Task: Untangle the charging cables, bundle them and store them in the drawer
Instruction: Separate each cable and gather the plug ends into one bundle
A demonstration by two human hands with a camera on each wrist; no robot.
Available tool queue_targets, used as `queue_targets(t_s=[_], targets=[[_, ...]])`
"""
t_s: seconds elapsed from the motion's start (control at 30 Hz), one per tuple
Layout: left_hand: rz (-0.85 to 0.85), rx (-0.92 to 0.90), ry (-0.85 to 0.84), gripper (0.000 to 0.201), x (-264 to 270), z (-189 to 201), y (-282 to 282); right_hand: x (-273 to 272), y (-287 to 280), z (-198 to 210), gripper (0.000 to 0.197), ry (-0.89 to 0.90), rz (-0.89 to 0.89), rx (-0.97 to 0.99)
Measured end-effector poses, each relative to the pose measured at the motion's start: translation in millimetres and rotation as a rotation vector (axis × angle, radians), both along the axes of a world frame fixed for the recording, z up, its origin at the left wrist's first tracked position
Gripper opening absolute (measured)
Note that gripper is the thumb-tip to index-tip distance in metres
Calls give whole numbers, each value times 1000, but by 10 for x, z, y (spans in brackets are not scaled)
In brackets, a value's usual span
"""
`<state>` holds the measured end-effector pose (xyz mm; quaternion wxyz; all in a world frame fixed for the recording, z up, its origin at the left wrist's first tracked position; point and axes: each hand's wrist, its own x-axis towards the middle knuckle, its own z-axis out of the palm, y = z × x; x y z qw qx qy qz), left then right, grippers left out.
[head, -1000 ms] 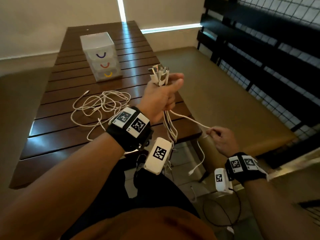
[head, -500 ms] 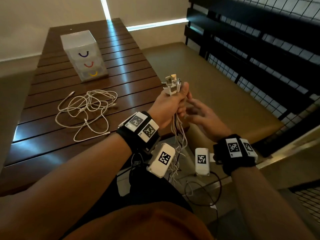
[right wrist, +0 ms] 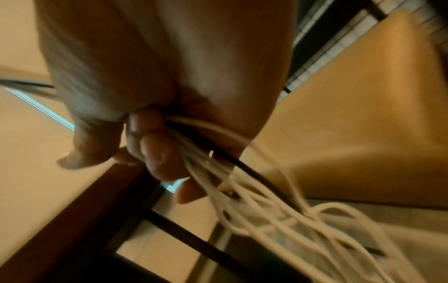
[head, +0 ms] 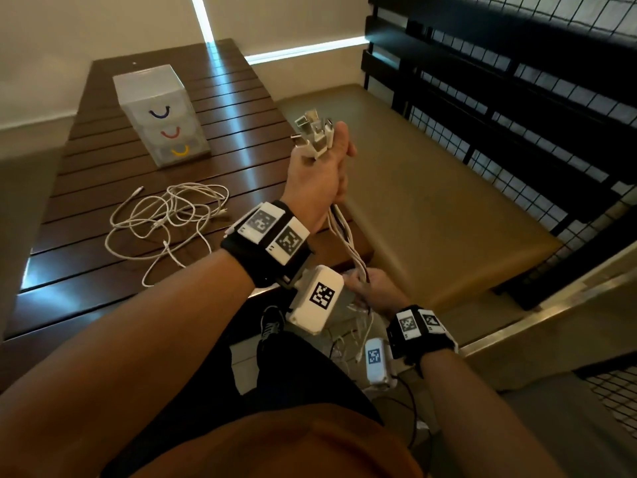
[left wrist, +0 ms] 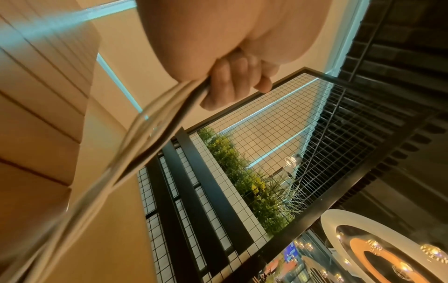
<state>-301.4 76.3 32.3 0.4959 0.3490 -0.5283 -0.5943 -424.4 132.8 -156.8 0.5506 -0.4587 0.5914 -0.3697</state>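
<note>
On the head view, surface: a dark slatted wooden table (head: 220, 108) runs toward a pale wall, with a tan cushioned bench (head: 431, 188) to its right and a black mesh railing (head: 517, 108) behind that.
Head view, table load: a clear drawer unit (head: 160, 115) with purple, red and yellow handles stands at the far end; a loose tangle of white cables (head: 169, 222) lies nearer the person.
Head view, left hand: the left hand (head: 320, 181) is raised over the table's right edge, fingers wrapped tight round the gathered cables (head: 344, 232), their plug ends (head: 313, 136) fanning out above the fist.
Head view, right hand: the right hand (head: 375, 288) is low, below the table edge, fingers closed round the hanging strands.
Left wrist view: the left fingers (left wrist: 232, 80) curl over white strands and one dark one; mesh railing, plants and ceiling lamps fill the room beyond.
Right wrist view: blurred, but the right fingers (right wrist: 155, 149) clamp a sheaf of pale cords with one dark one, loops trailing below.
Change: half a second back the right hand was up by the left fist; now it has slid down the strands.
</note>
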Motion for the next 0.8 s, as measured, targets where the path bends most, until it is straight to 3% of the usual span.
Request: queue_targets(t_s=[0.1, 0.23, 0.33, 0.37, 0.43, 0.5, 0.57, 0.63, 0.73, 0.8], targets=[[21, -40, 15, 35, 43, 79, -55, -200, 76, -367, 33, 234, 32, 158], [53, -55, 63, 36, 95, 188, -98, -432, 241, -721, 20, 382, -13, 280], [3, -64, 26, 36, 122, 193, -80, -587, 241, -868, 23, 558, 82, 350], [-24, -63, 8, 36, 127, 175, -71, -642, 217, -880, 31, 598, 142, 382], [-93, -36, -23, 37, 130, 134, -51, -731, 162, -847, 68, 664, 254, 408], [-167, 4, -43, 39, 142, 88, -28, -753, 135, -635, 84, 698, 325, 384], [-225, 19, -115, 41, 153, 34, -5, -756, 75, -373, 73, 688, 299, 339], [-265, 21, -254, 43, 161, -22, 29, -730, -19, -79, 48, 630, 199, 154], [-315, 77, -327, 44, 175, -135, 65, -529, -96, 471, 14, 341, -95, -150], [-313, 80, -348, 41, 195, -213, 85, -317, -115, 909, 27, 66, -176, -255]])
